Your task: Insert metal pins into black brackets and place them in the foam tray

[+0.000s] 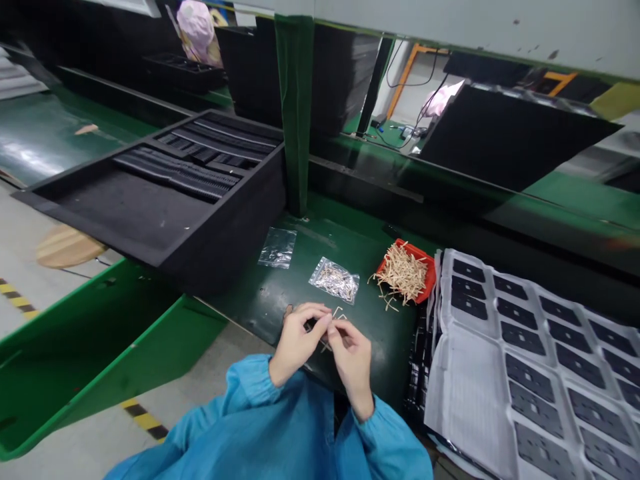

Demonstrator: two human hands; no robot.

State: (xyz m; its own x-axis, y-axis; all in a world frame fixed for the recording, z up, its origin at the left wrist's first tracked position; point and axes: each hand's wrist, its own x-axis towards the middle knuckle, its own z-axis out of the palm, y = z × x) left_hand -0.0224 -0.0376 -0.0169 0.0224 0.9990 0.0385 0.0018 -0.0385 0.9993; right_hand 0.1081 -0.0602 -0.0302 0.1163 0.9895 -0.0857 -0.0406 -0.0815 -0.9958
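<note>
Over the front of the green table, my left hand (299, 335) and my right hand (351, 360) meet with thumbs and fingertips pinched together. Whatever they hold between them is small and mostly hidden by the fingers. Thin cream-coloured bent pieces (340, 313) show just beyond and below the fingertips. Past my hands lies a clear zip bag of small metallic-looking parts (336, 280). A flat clear plastic bag (278, 247) rests further left. To the right, a red tray (429, 277) is heaped with cream-coloured thin strips (401, 272), some spilling over its edge.
A large black bin (225, 230) with rows of dark parts stands at left, above a green crate (115, 353). White moulded trays (470, 393) holding flat dark plates fill the right side. A green post (295, 113) rises at the table's back, under a grey overhead beam (450, 33).
</note>
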